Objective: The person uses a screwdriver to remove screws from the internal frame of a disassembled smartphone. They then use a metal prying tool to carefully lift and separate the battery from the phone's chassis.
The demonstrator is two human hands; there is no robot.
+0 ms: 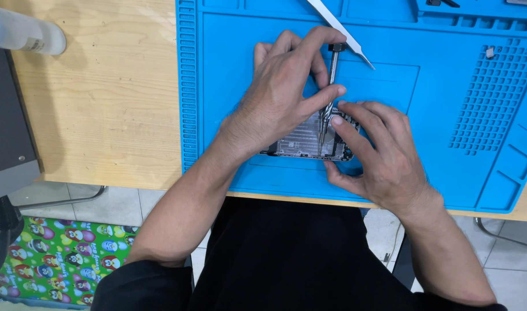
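Opened phone (309,141) on mat (229,86), tweezers (341,29) behind

Both hands crowd over the phone (309,141) in the middle of the blue mat (229,69). The tweezers (339,26) lie just behind them. The mat's left part and the desk (102,103) beside it are open.

Scene evenly and brightly lit from above. Soft shadows are cast under both hands onto the blue mat (229,46). Mild glare is seen on the wooden table (102,103) near its far left corner. Focus is sharp at centre; slight bending is noted at the edges.
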